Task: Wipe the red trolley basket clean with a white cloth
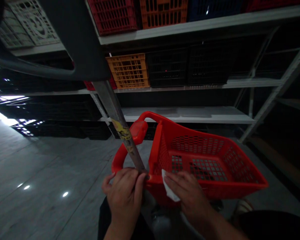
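Left hand is folded over the near corner of a red basket, lower middle of the frame, fingers bent and close together. Its fingertips are hidden, so I can't tell how hard it's squeezing. Right hand, just right of it, has its fingers pressed together over something white against the same rim. Biggest thing around is the rack filling the upper half; seems like it's just background, neither hand is on it. Next down is that basket, stretching from lower middle to lower right with its mouth facing up, so the near rim is the easy bit to reach. After that, a metal pole slants from upper left to the corner under the left hand, and I'd guess that's why the hand sits there: one hold probably steadies pole and basket together. Smaller again, the red loop sticks out left of the pole, its near end right by that hand. Smallest is the white cloth (paper or fabric, can't tell), flattened between right fingers and rim, likely held flat like that so it doesn't slip.
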The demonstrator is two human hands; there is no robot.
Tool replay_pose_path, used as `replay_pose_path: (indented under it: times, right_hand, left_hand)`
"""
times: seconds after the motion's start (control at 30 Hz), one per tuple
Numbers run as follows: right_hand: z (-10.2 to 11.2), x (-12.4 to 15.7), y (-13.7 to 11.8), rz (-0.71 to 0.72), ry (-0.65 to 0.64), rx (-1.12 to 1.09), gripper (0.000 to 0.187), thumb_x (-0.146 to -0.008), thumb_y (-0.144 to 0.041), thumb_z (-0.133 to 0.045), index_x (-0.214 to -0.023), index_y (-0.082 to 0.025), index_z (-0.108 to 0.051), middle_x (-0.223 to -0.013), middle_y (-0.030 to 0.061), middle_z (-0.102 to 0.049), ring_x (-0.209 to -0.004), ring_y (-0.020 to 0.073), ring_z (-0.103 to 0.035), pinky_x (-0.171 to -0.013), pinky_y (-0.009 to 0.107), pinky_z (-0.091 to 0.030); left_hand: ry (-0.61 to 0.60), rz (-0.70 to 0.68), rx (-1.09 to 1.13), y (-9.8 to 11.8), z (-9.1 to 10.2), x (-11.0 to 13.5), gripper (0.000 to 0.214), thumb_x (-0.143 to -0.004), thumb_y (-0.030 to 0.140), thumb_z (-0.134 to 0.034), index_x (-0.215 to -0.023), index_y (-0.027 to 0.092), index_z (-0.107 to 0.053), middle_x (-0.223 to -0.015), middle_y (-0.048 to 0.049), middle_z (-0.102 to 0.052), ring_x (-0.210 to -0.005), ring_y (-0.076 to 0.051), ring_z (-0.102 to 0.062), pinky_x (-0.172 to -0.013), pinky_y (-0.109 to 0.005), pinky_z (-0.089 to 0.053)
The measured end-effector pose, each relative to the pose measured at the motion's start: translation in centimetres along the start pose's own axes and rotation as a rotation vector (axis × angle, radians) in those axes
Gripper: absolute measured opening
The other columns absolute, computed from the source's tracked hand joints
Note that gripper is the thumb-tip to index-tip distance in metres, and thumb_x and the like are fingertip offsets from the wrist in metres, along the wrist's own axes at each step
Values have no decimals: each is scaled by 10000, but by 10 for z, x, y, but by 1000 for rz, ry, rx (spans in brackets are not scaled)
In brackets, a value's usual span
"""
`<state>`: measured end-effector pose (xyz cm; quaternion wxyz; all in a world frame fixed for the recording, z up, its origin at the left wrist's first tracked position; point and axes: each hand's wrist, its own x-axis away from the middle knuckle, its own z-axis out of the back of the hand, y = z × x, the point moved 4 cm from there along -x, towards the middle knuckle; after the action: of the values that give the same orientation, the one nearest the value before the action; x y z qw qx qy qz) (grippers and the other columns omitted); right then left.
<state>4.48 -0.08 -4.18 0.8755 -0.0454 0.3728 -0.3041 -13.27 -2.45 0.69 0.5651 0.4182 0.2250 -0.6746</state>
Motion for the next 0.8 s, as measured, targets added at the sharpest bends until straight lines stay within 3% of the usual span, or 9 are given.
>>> replay_pose_path:
  times: [0.23, 0.47, 0.63, 0.8]
  right_hand:
    - [-18, -16, -18, 17, 80, 64, 406, -870, -123, -407, -1262, -188, -491, -1234, 80, -572, -1067, 242, -497, -848, 423, -438]
    - [-6, -6, -20, -53, 7, 1, 534, -837, -259, -498, -1337, -108, -389, -1348, 123, -449, -1245, 273, -383, -1012, 483, -359]
    - [1, -11, -3, -152, 144, -152, 324, -872, -151, -460, -1177, -197, -561, -1199, 82, -578, -1080, 188, -548, -916, 340, -476]
    - [18, -26, 4, -286, 331, -241, 238, -838, -164, -547, -1070, -192, -589, -981, 53, -647, -915, 160, -604, -840, 280, -501]
  left_hand:
    - [30, 6, -24, -1, -6, 0, 138, -814, 299, -548, -741, 208, -620, -713, -5, -661, -760, -184, -601, -890, -401, -269]
    - [9, 9, -22, -1, -9, -1, 137, -815, 300, -550, -749, 210, -629, -750, -16, -675, -767, -182, -602, -899, -410, -270]
    - [12, -2, -20, 0, -7, -1, 124, -809, 294, -560, -747, 208, -622, -734, -15, -672, -757, -182, -601, -890, -417, -270]
    - [40, -20, -13, -1, -5, -2, 116, -804, 289, -564, -732, 209, -609, -717, -9, -666, -738, -179, -598, -891, -415, -260]
